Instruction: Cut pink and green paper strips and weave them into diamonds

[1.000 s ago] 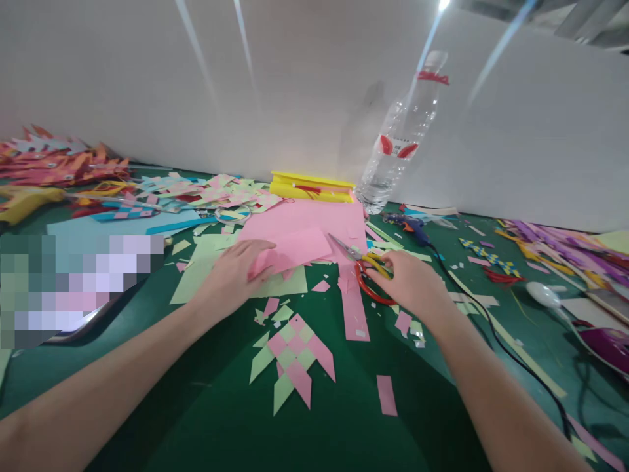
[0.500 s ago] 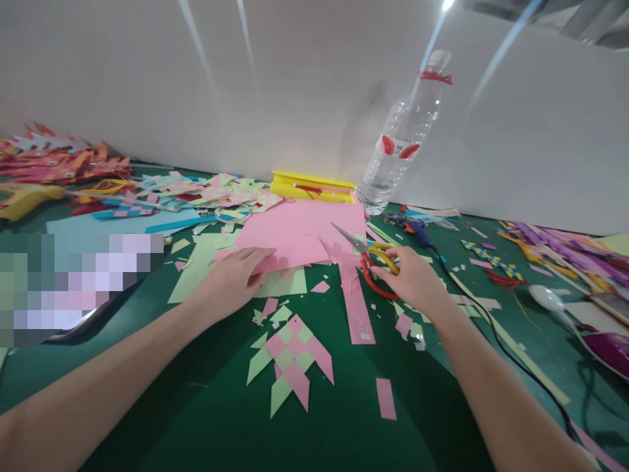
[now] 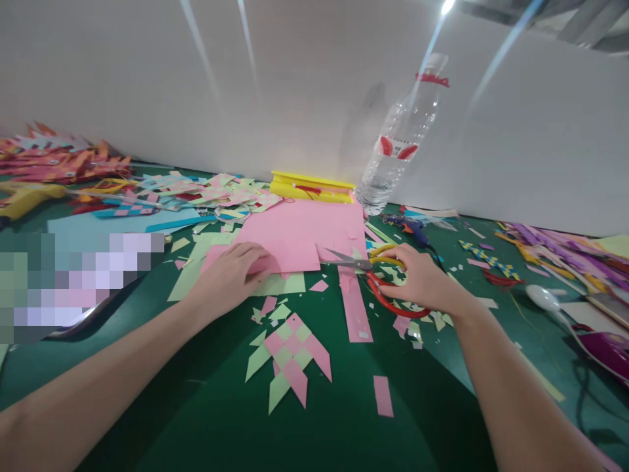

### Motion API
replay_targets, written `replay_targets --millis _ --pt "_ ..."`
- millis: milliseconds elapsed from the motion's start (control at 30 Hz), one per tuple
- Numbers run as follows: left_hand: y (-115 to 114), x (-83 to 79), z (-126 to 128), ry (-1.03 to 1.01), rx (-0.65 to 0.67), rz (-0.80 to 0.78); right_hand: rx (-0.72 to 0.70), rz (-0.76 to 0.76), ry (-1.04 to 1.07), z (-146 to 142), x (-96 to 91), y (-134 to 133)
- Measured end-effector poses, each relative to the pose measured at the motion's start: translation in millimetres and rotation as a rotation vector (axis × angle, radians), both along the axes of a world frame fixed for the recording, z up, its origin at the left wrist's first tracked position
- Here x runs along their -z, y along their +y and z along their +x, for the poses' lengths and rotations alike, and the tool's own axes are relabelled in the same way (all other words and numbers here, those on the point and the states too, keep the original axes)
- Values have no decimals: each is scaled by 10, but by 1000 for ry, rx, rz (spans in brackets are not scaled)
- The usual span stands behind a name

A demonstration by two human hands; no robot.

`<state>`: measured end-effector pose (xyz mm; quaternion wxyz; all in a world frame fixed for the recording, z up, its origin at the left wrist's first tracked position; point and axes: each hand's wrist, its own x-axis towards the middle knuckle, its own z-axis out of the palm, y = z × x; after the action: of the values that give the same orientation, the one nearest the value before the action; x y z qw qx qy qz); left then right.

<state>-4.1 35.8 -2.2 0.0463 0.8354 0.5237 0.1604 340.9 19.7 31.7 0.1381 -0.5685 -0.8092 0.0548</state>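
My right hand (image 3: 417, 278) grips a pair of scissors (image 3: 361, 263) by its yellow and red handles. The handles are spread and the blades point left, at the right part of a pink paper sheet (image 3: 295, 226). A slit shows in the sheet just ahead of the tips. My left hand (image 3: 236, 275) is closed over the sheet's near left edge, thumb tucked below the bent fingers. Beneath it lies pale green paper (image 3: 184, 275). A pink paper strip (image 3: 356, 308) lies below the blades. Nearer me is a woven pink and green paper fish shape (image 3: 293, 357).
A clear plastic bottle (image 3: 398, 144) stands behind on the right, beside a yellow folded holder (image 3: 312, 187). A blue glue gun (image 3: 413, 226) with a black cable lies at right, a yellow one (image 3: 29, 200) at far left. Paper scraps are scattered around; a pink offcut (image 3: 383, 396) lies in front.
The scissors have swung to point more directly left, and their handles are spread wider. My right hand has moved slightly right and down. The pink sheet's near corner has shifted a little left.
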Motion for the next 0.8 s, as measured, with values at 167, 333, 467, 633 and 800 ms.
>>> replay_targets --millis 167,333,467,633,800 --pt "20 69 -4 -12 13 -41 -43 -118 26 6 -47 -31" --pt "32 114 -7 -42 55 -61 -141 -116 98 -66 -58 -34" --pt "10 97 -3 -2 80 -62 -227 -111 130 -127 -36 -9" --pt "-35 34 44 109 99 -9 -246 -98 107 -152 -17 7" --pt "-25 -25 192 151 186 0 -235 -103 115 -126 -11 18"
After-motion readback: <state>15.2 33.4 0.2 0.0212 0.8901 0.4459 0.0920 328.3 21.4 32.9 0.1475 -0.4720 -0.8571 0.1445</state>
